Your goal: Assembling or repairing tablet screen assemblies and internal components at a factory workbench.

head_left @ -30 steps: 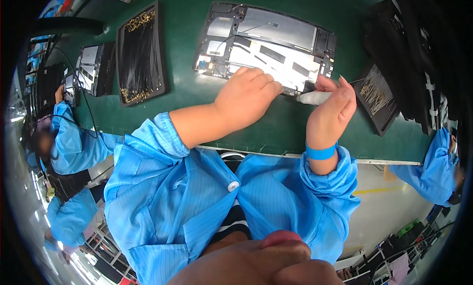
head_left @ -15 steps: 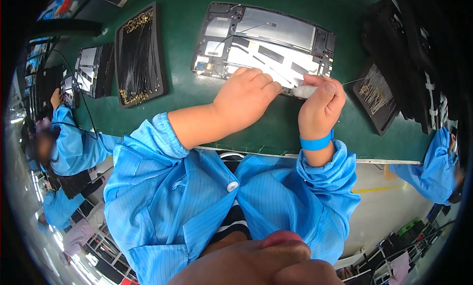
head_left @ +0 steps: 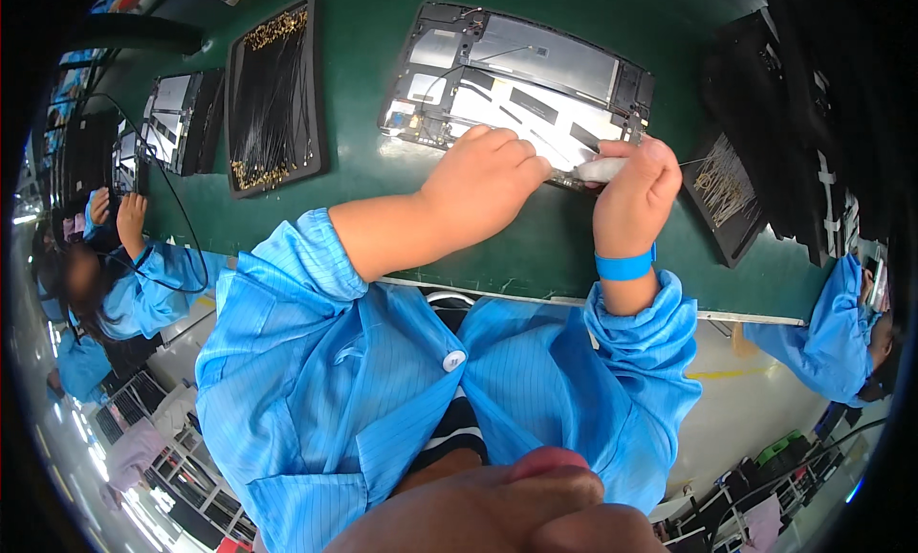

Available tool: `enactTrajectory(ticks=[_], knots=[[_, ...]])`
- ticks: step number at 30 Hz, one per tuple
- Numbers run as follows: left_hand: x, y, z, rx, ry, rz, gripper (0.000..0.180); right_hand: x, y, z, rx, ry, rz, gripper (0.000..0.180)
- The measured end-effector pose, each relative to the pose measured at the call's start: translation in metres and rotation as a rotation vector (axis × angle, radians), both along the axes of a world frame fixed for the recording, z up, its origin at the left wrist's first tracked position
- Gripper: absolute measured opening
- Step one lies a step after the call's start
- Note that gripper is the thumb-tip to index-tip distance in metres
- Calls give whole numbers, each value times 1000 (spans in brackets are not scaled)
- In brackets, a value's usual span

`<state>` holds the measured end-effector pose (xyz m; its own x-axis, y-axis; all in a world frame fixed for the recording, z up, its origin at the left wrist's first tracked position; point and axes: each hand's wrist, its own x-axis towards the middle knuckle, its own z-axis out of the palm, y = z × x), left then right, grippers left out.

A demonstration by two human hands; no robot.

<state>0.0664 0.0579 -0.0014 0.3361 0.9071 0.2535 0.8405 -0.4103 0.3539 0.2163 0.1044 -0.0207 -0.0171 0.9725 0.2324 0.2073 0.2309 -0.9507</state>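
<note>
An opened tablet housing (head_left: pixel 535 51), with silver panels and thin black cables inside, lies on the green table in front of me. At its near edge my left hand (head_left: pixel 486 178) is closed, with curled fingertips touching the rim. What those fingers pinch, if anything, is hidden. My right hand (head_left: pixel 636 194), wearing a blue wristband (head_left: pixel 626 267), is closed at the housing's near right corner. A white tapered piece (head_left: pixel 601 169) shows between its fingers, pointing toward my left fingertips; I cannot tell whether it is a tool or a finger cover. A thin line runs rightward from that hand.
To the left stands a black tray (head_left: pixel 275 103) of black cables with gold ends. Another dark tray (head_left: pixel 727 194) holds thin cables at the right, beside stacked black parts (head_left: pixel 779 122). More housings (head_left: pixel 172 113) stand far left. Co-workers (head_left: pixel 153 285) in blue sit on both sides.
The housing appears slightly farther right. My right hand has shifted a little right and up, the left hand barely moved. The left co-worker now shows two raised hands.
</note>
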Motion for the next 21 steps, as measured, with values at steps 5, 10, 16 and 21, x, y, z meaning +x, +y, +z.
enactTrajectory(ticks=[5, 10, 16, 21], knots=[[0, 0, 0, -11, 10, 4, 15, 4, -5, 1, -156, 202, -18, 18], [0, 1, 1, -20, 12, -2, 15, 1, -7, -6, -22, 63, -33, 24], [1, 2, 3, -38, 15, -6, 16, 3, -7, -3, 75, -41, -15, 26], [1, 0, 4, -32, -1, -7, 16, -6, -7, 28, 188, -349, 255, 14]])
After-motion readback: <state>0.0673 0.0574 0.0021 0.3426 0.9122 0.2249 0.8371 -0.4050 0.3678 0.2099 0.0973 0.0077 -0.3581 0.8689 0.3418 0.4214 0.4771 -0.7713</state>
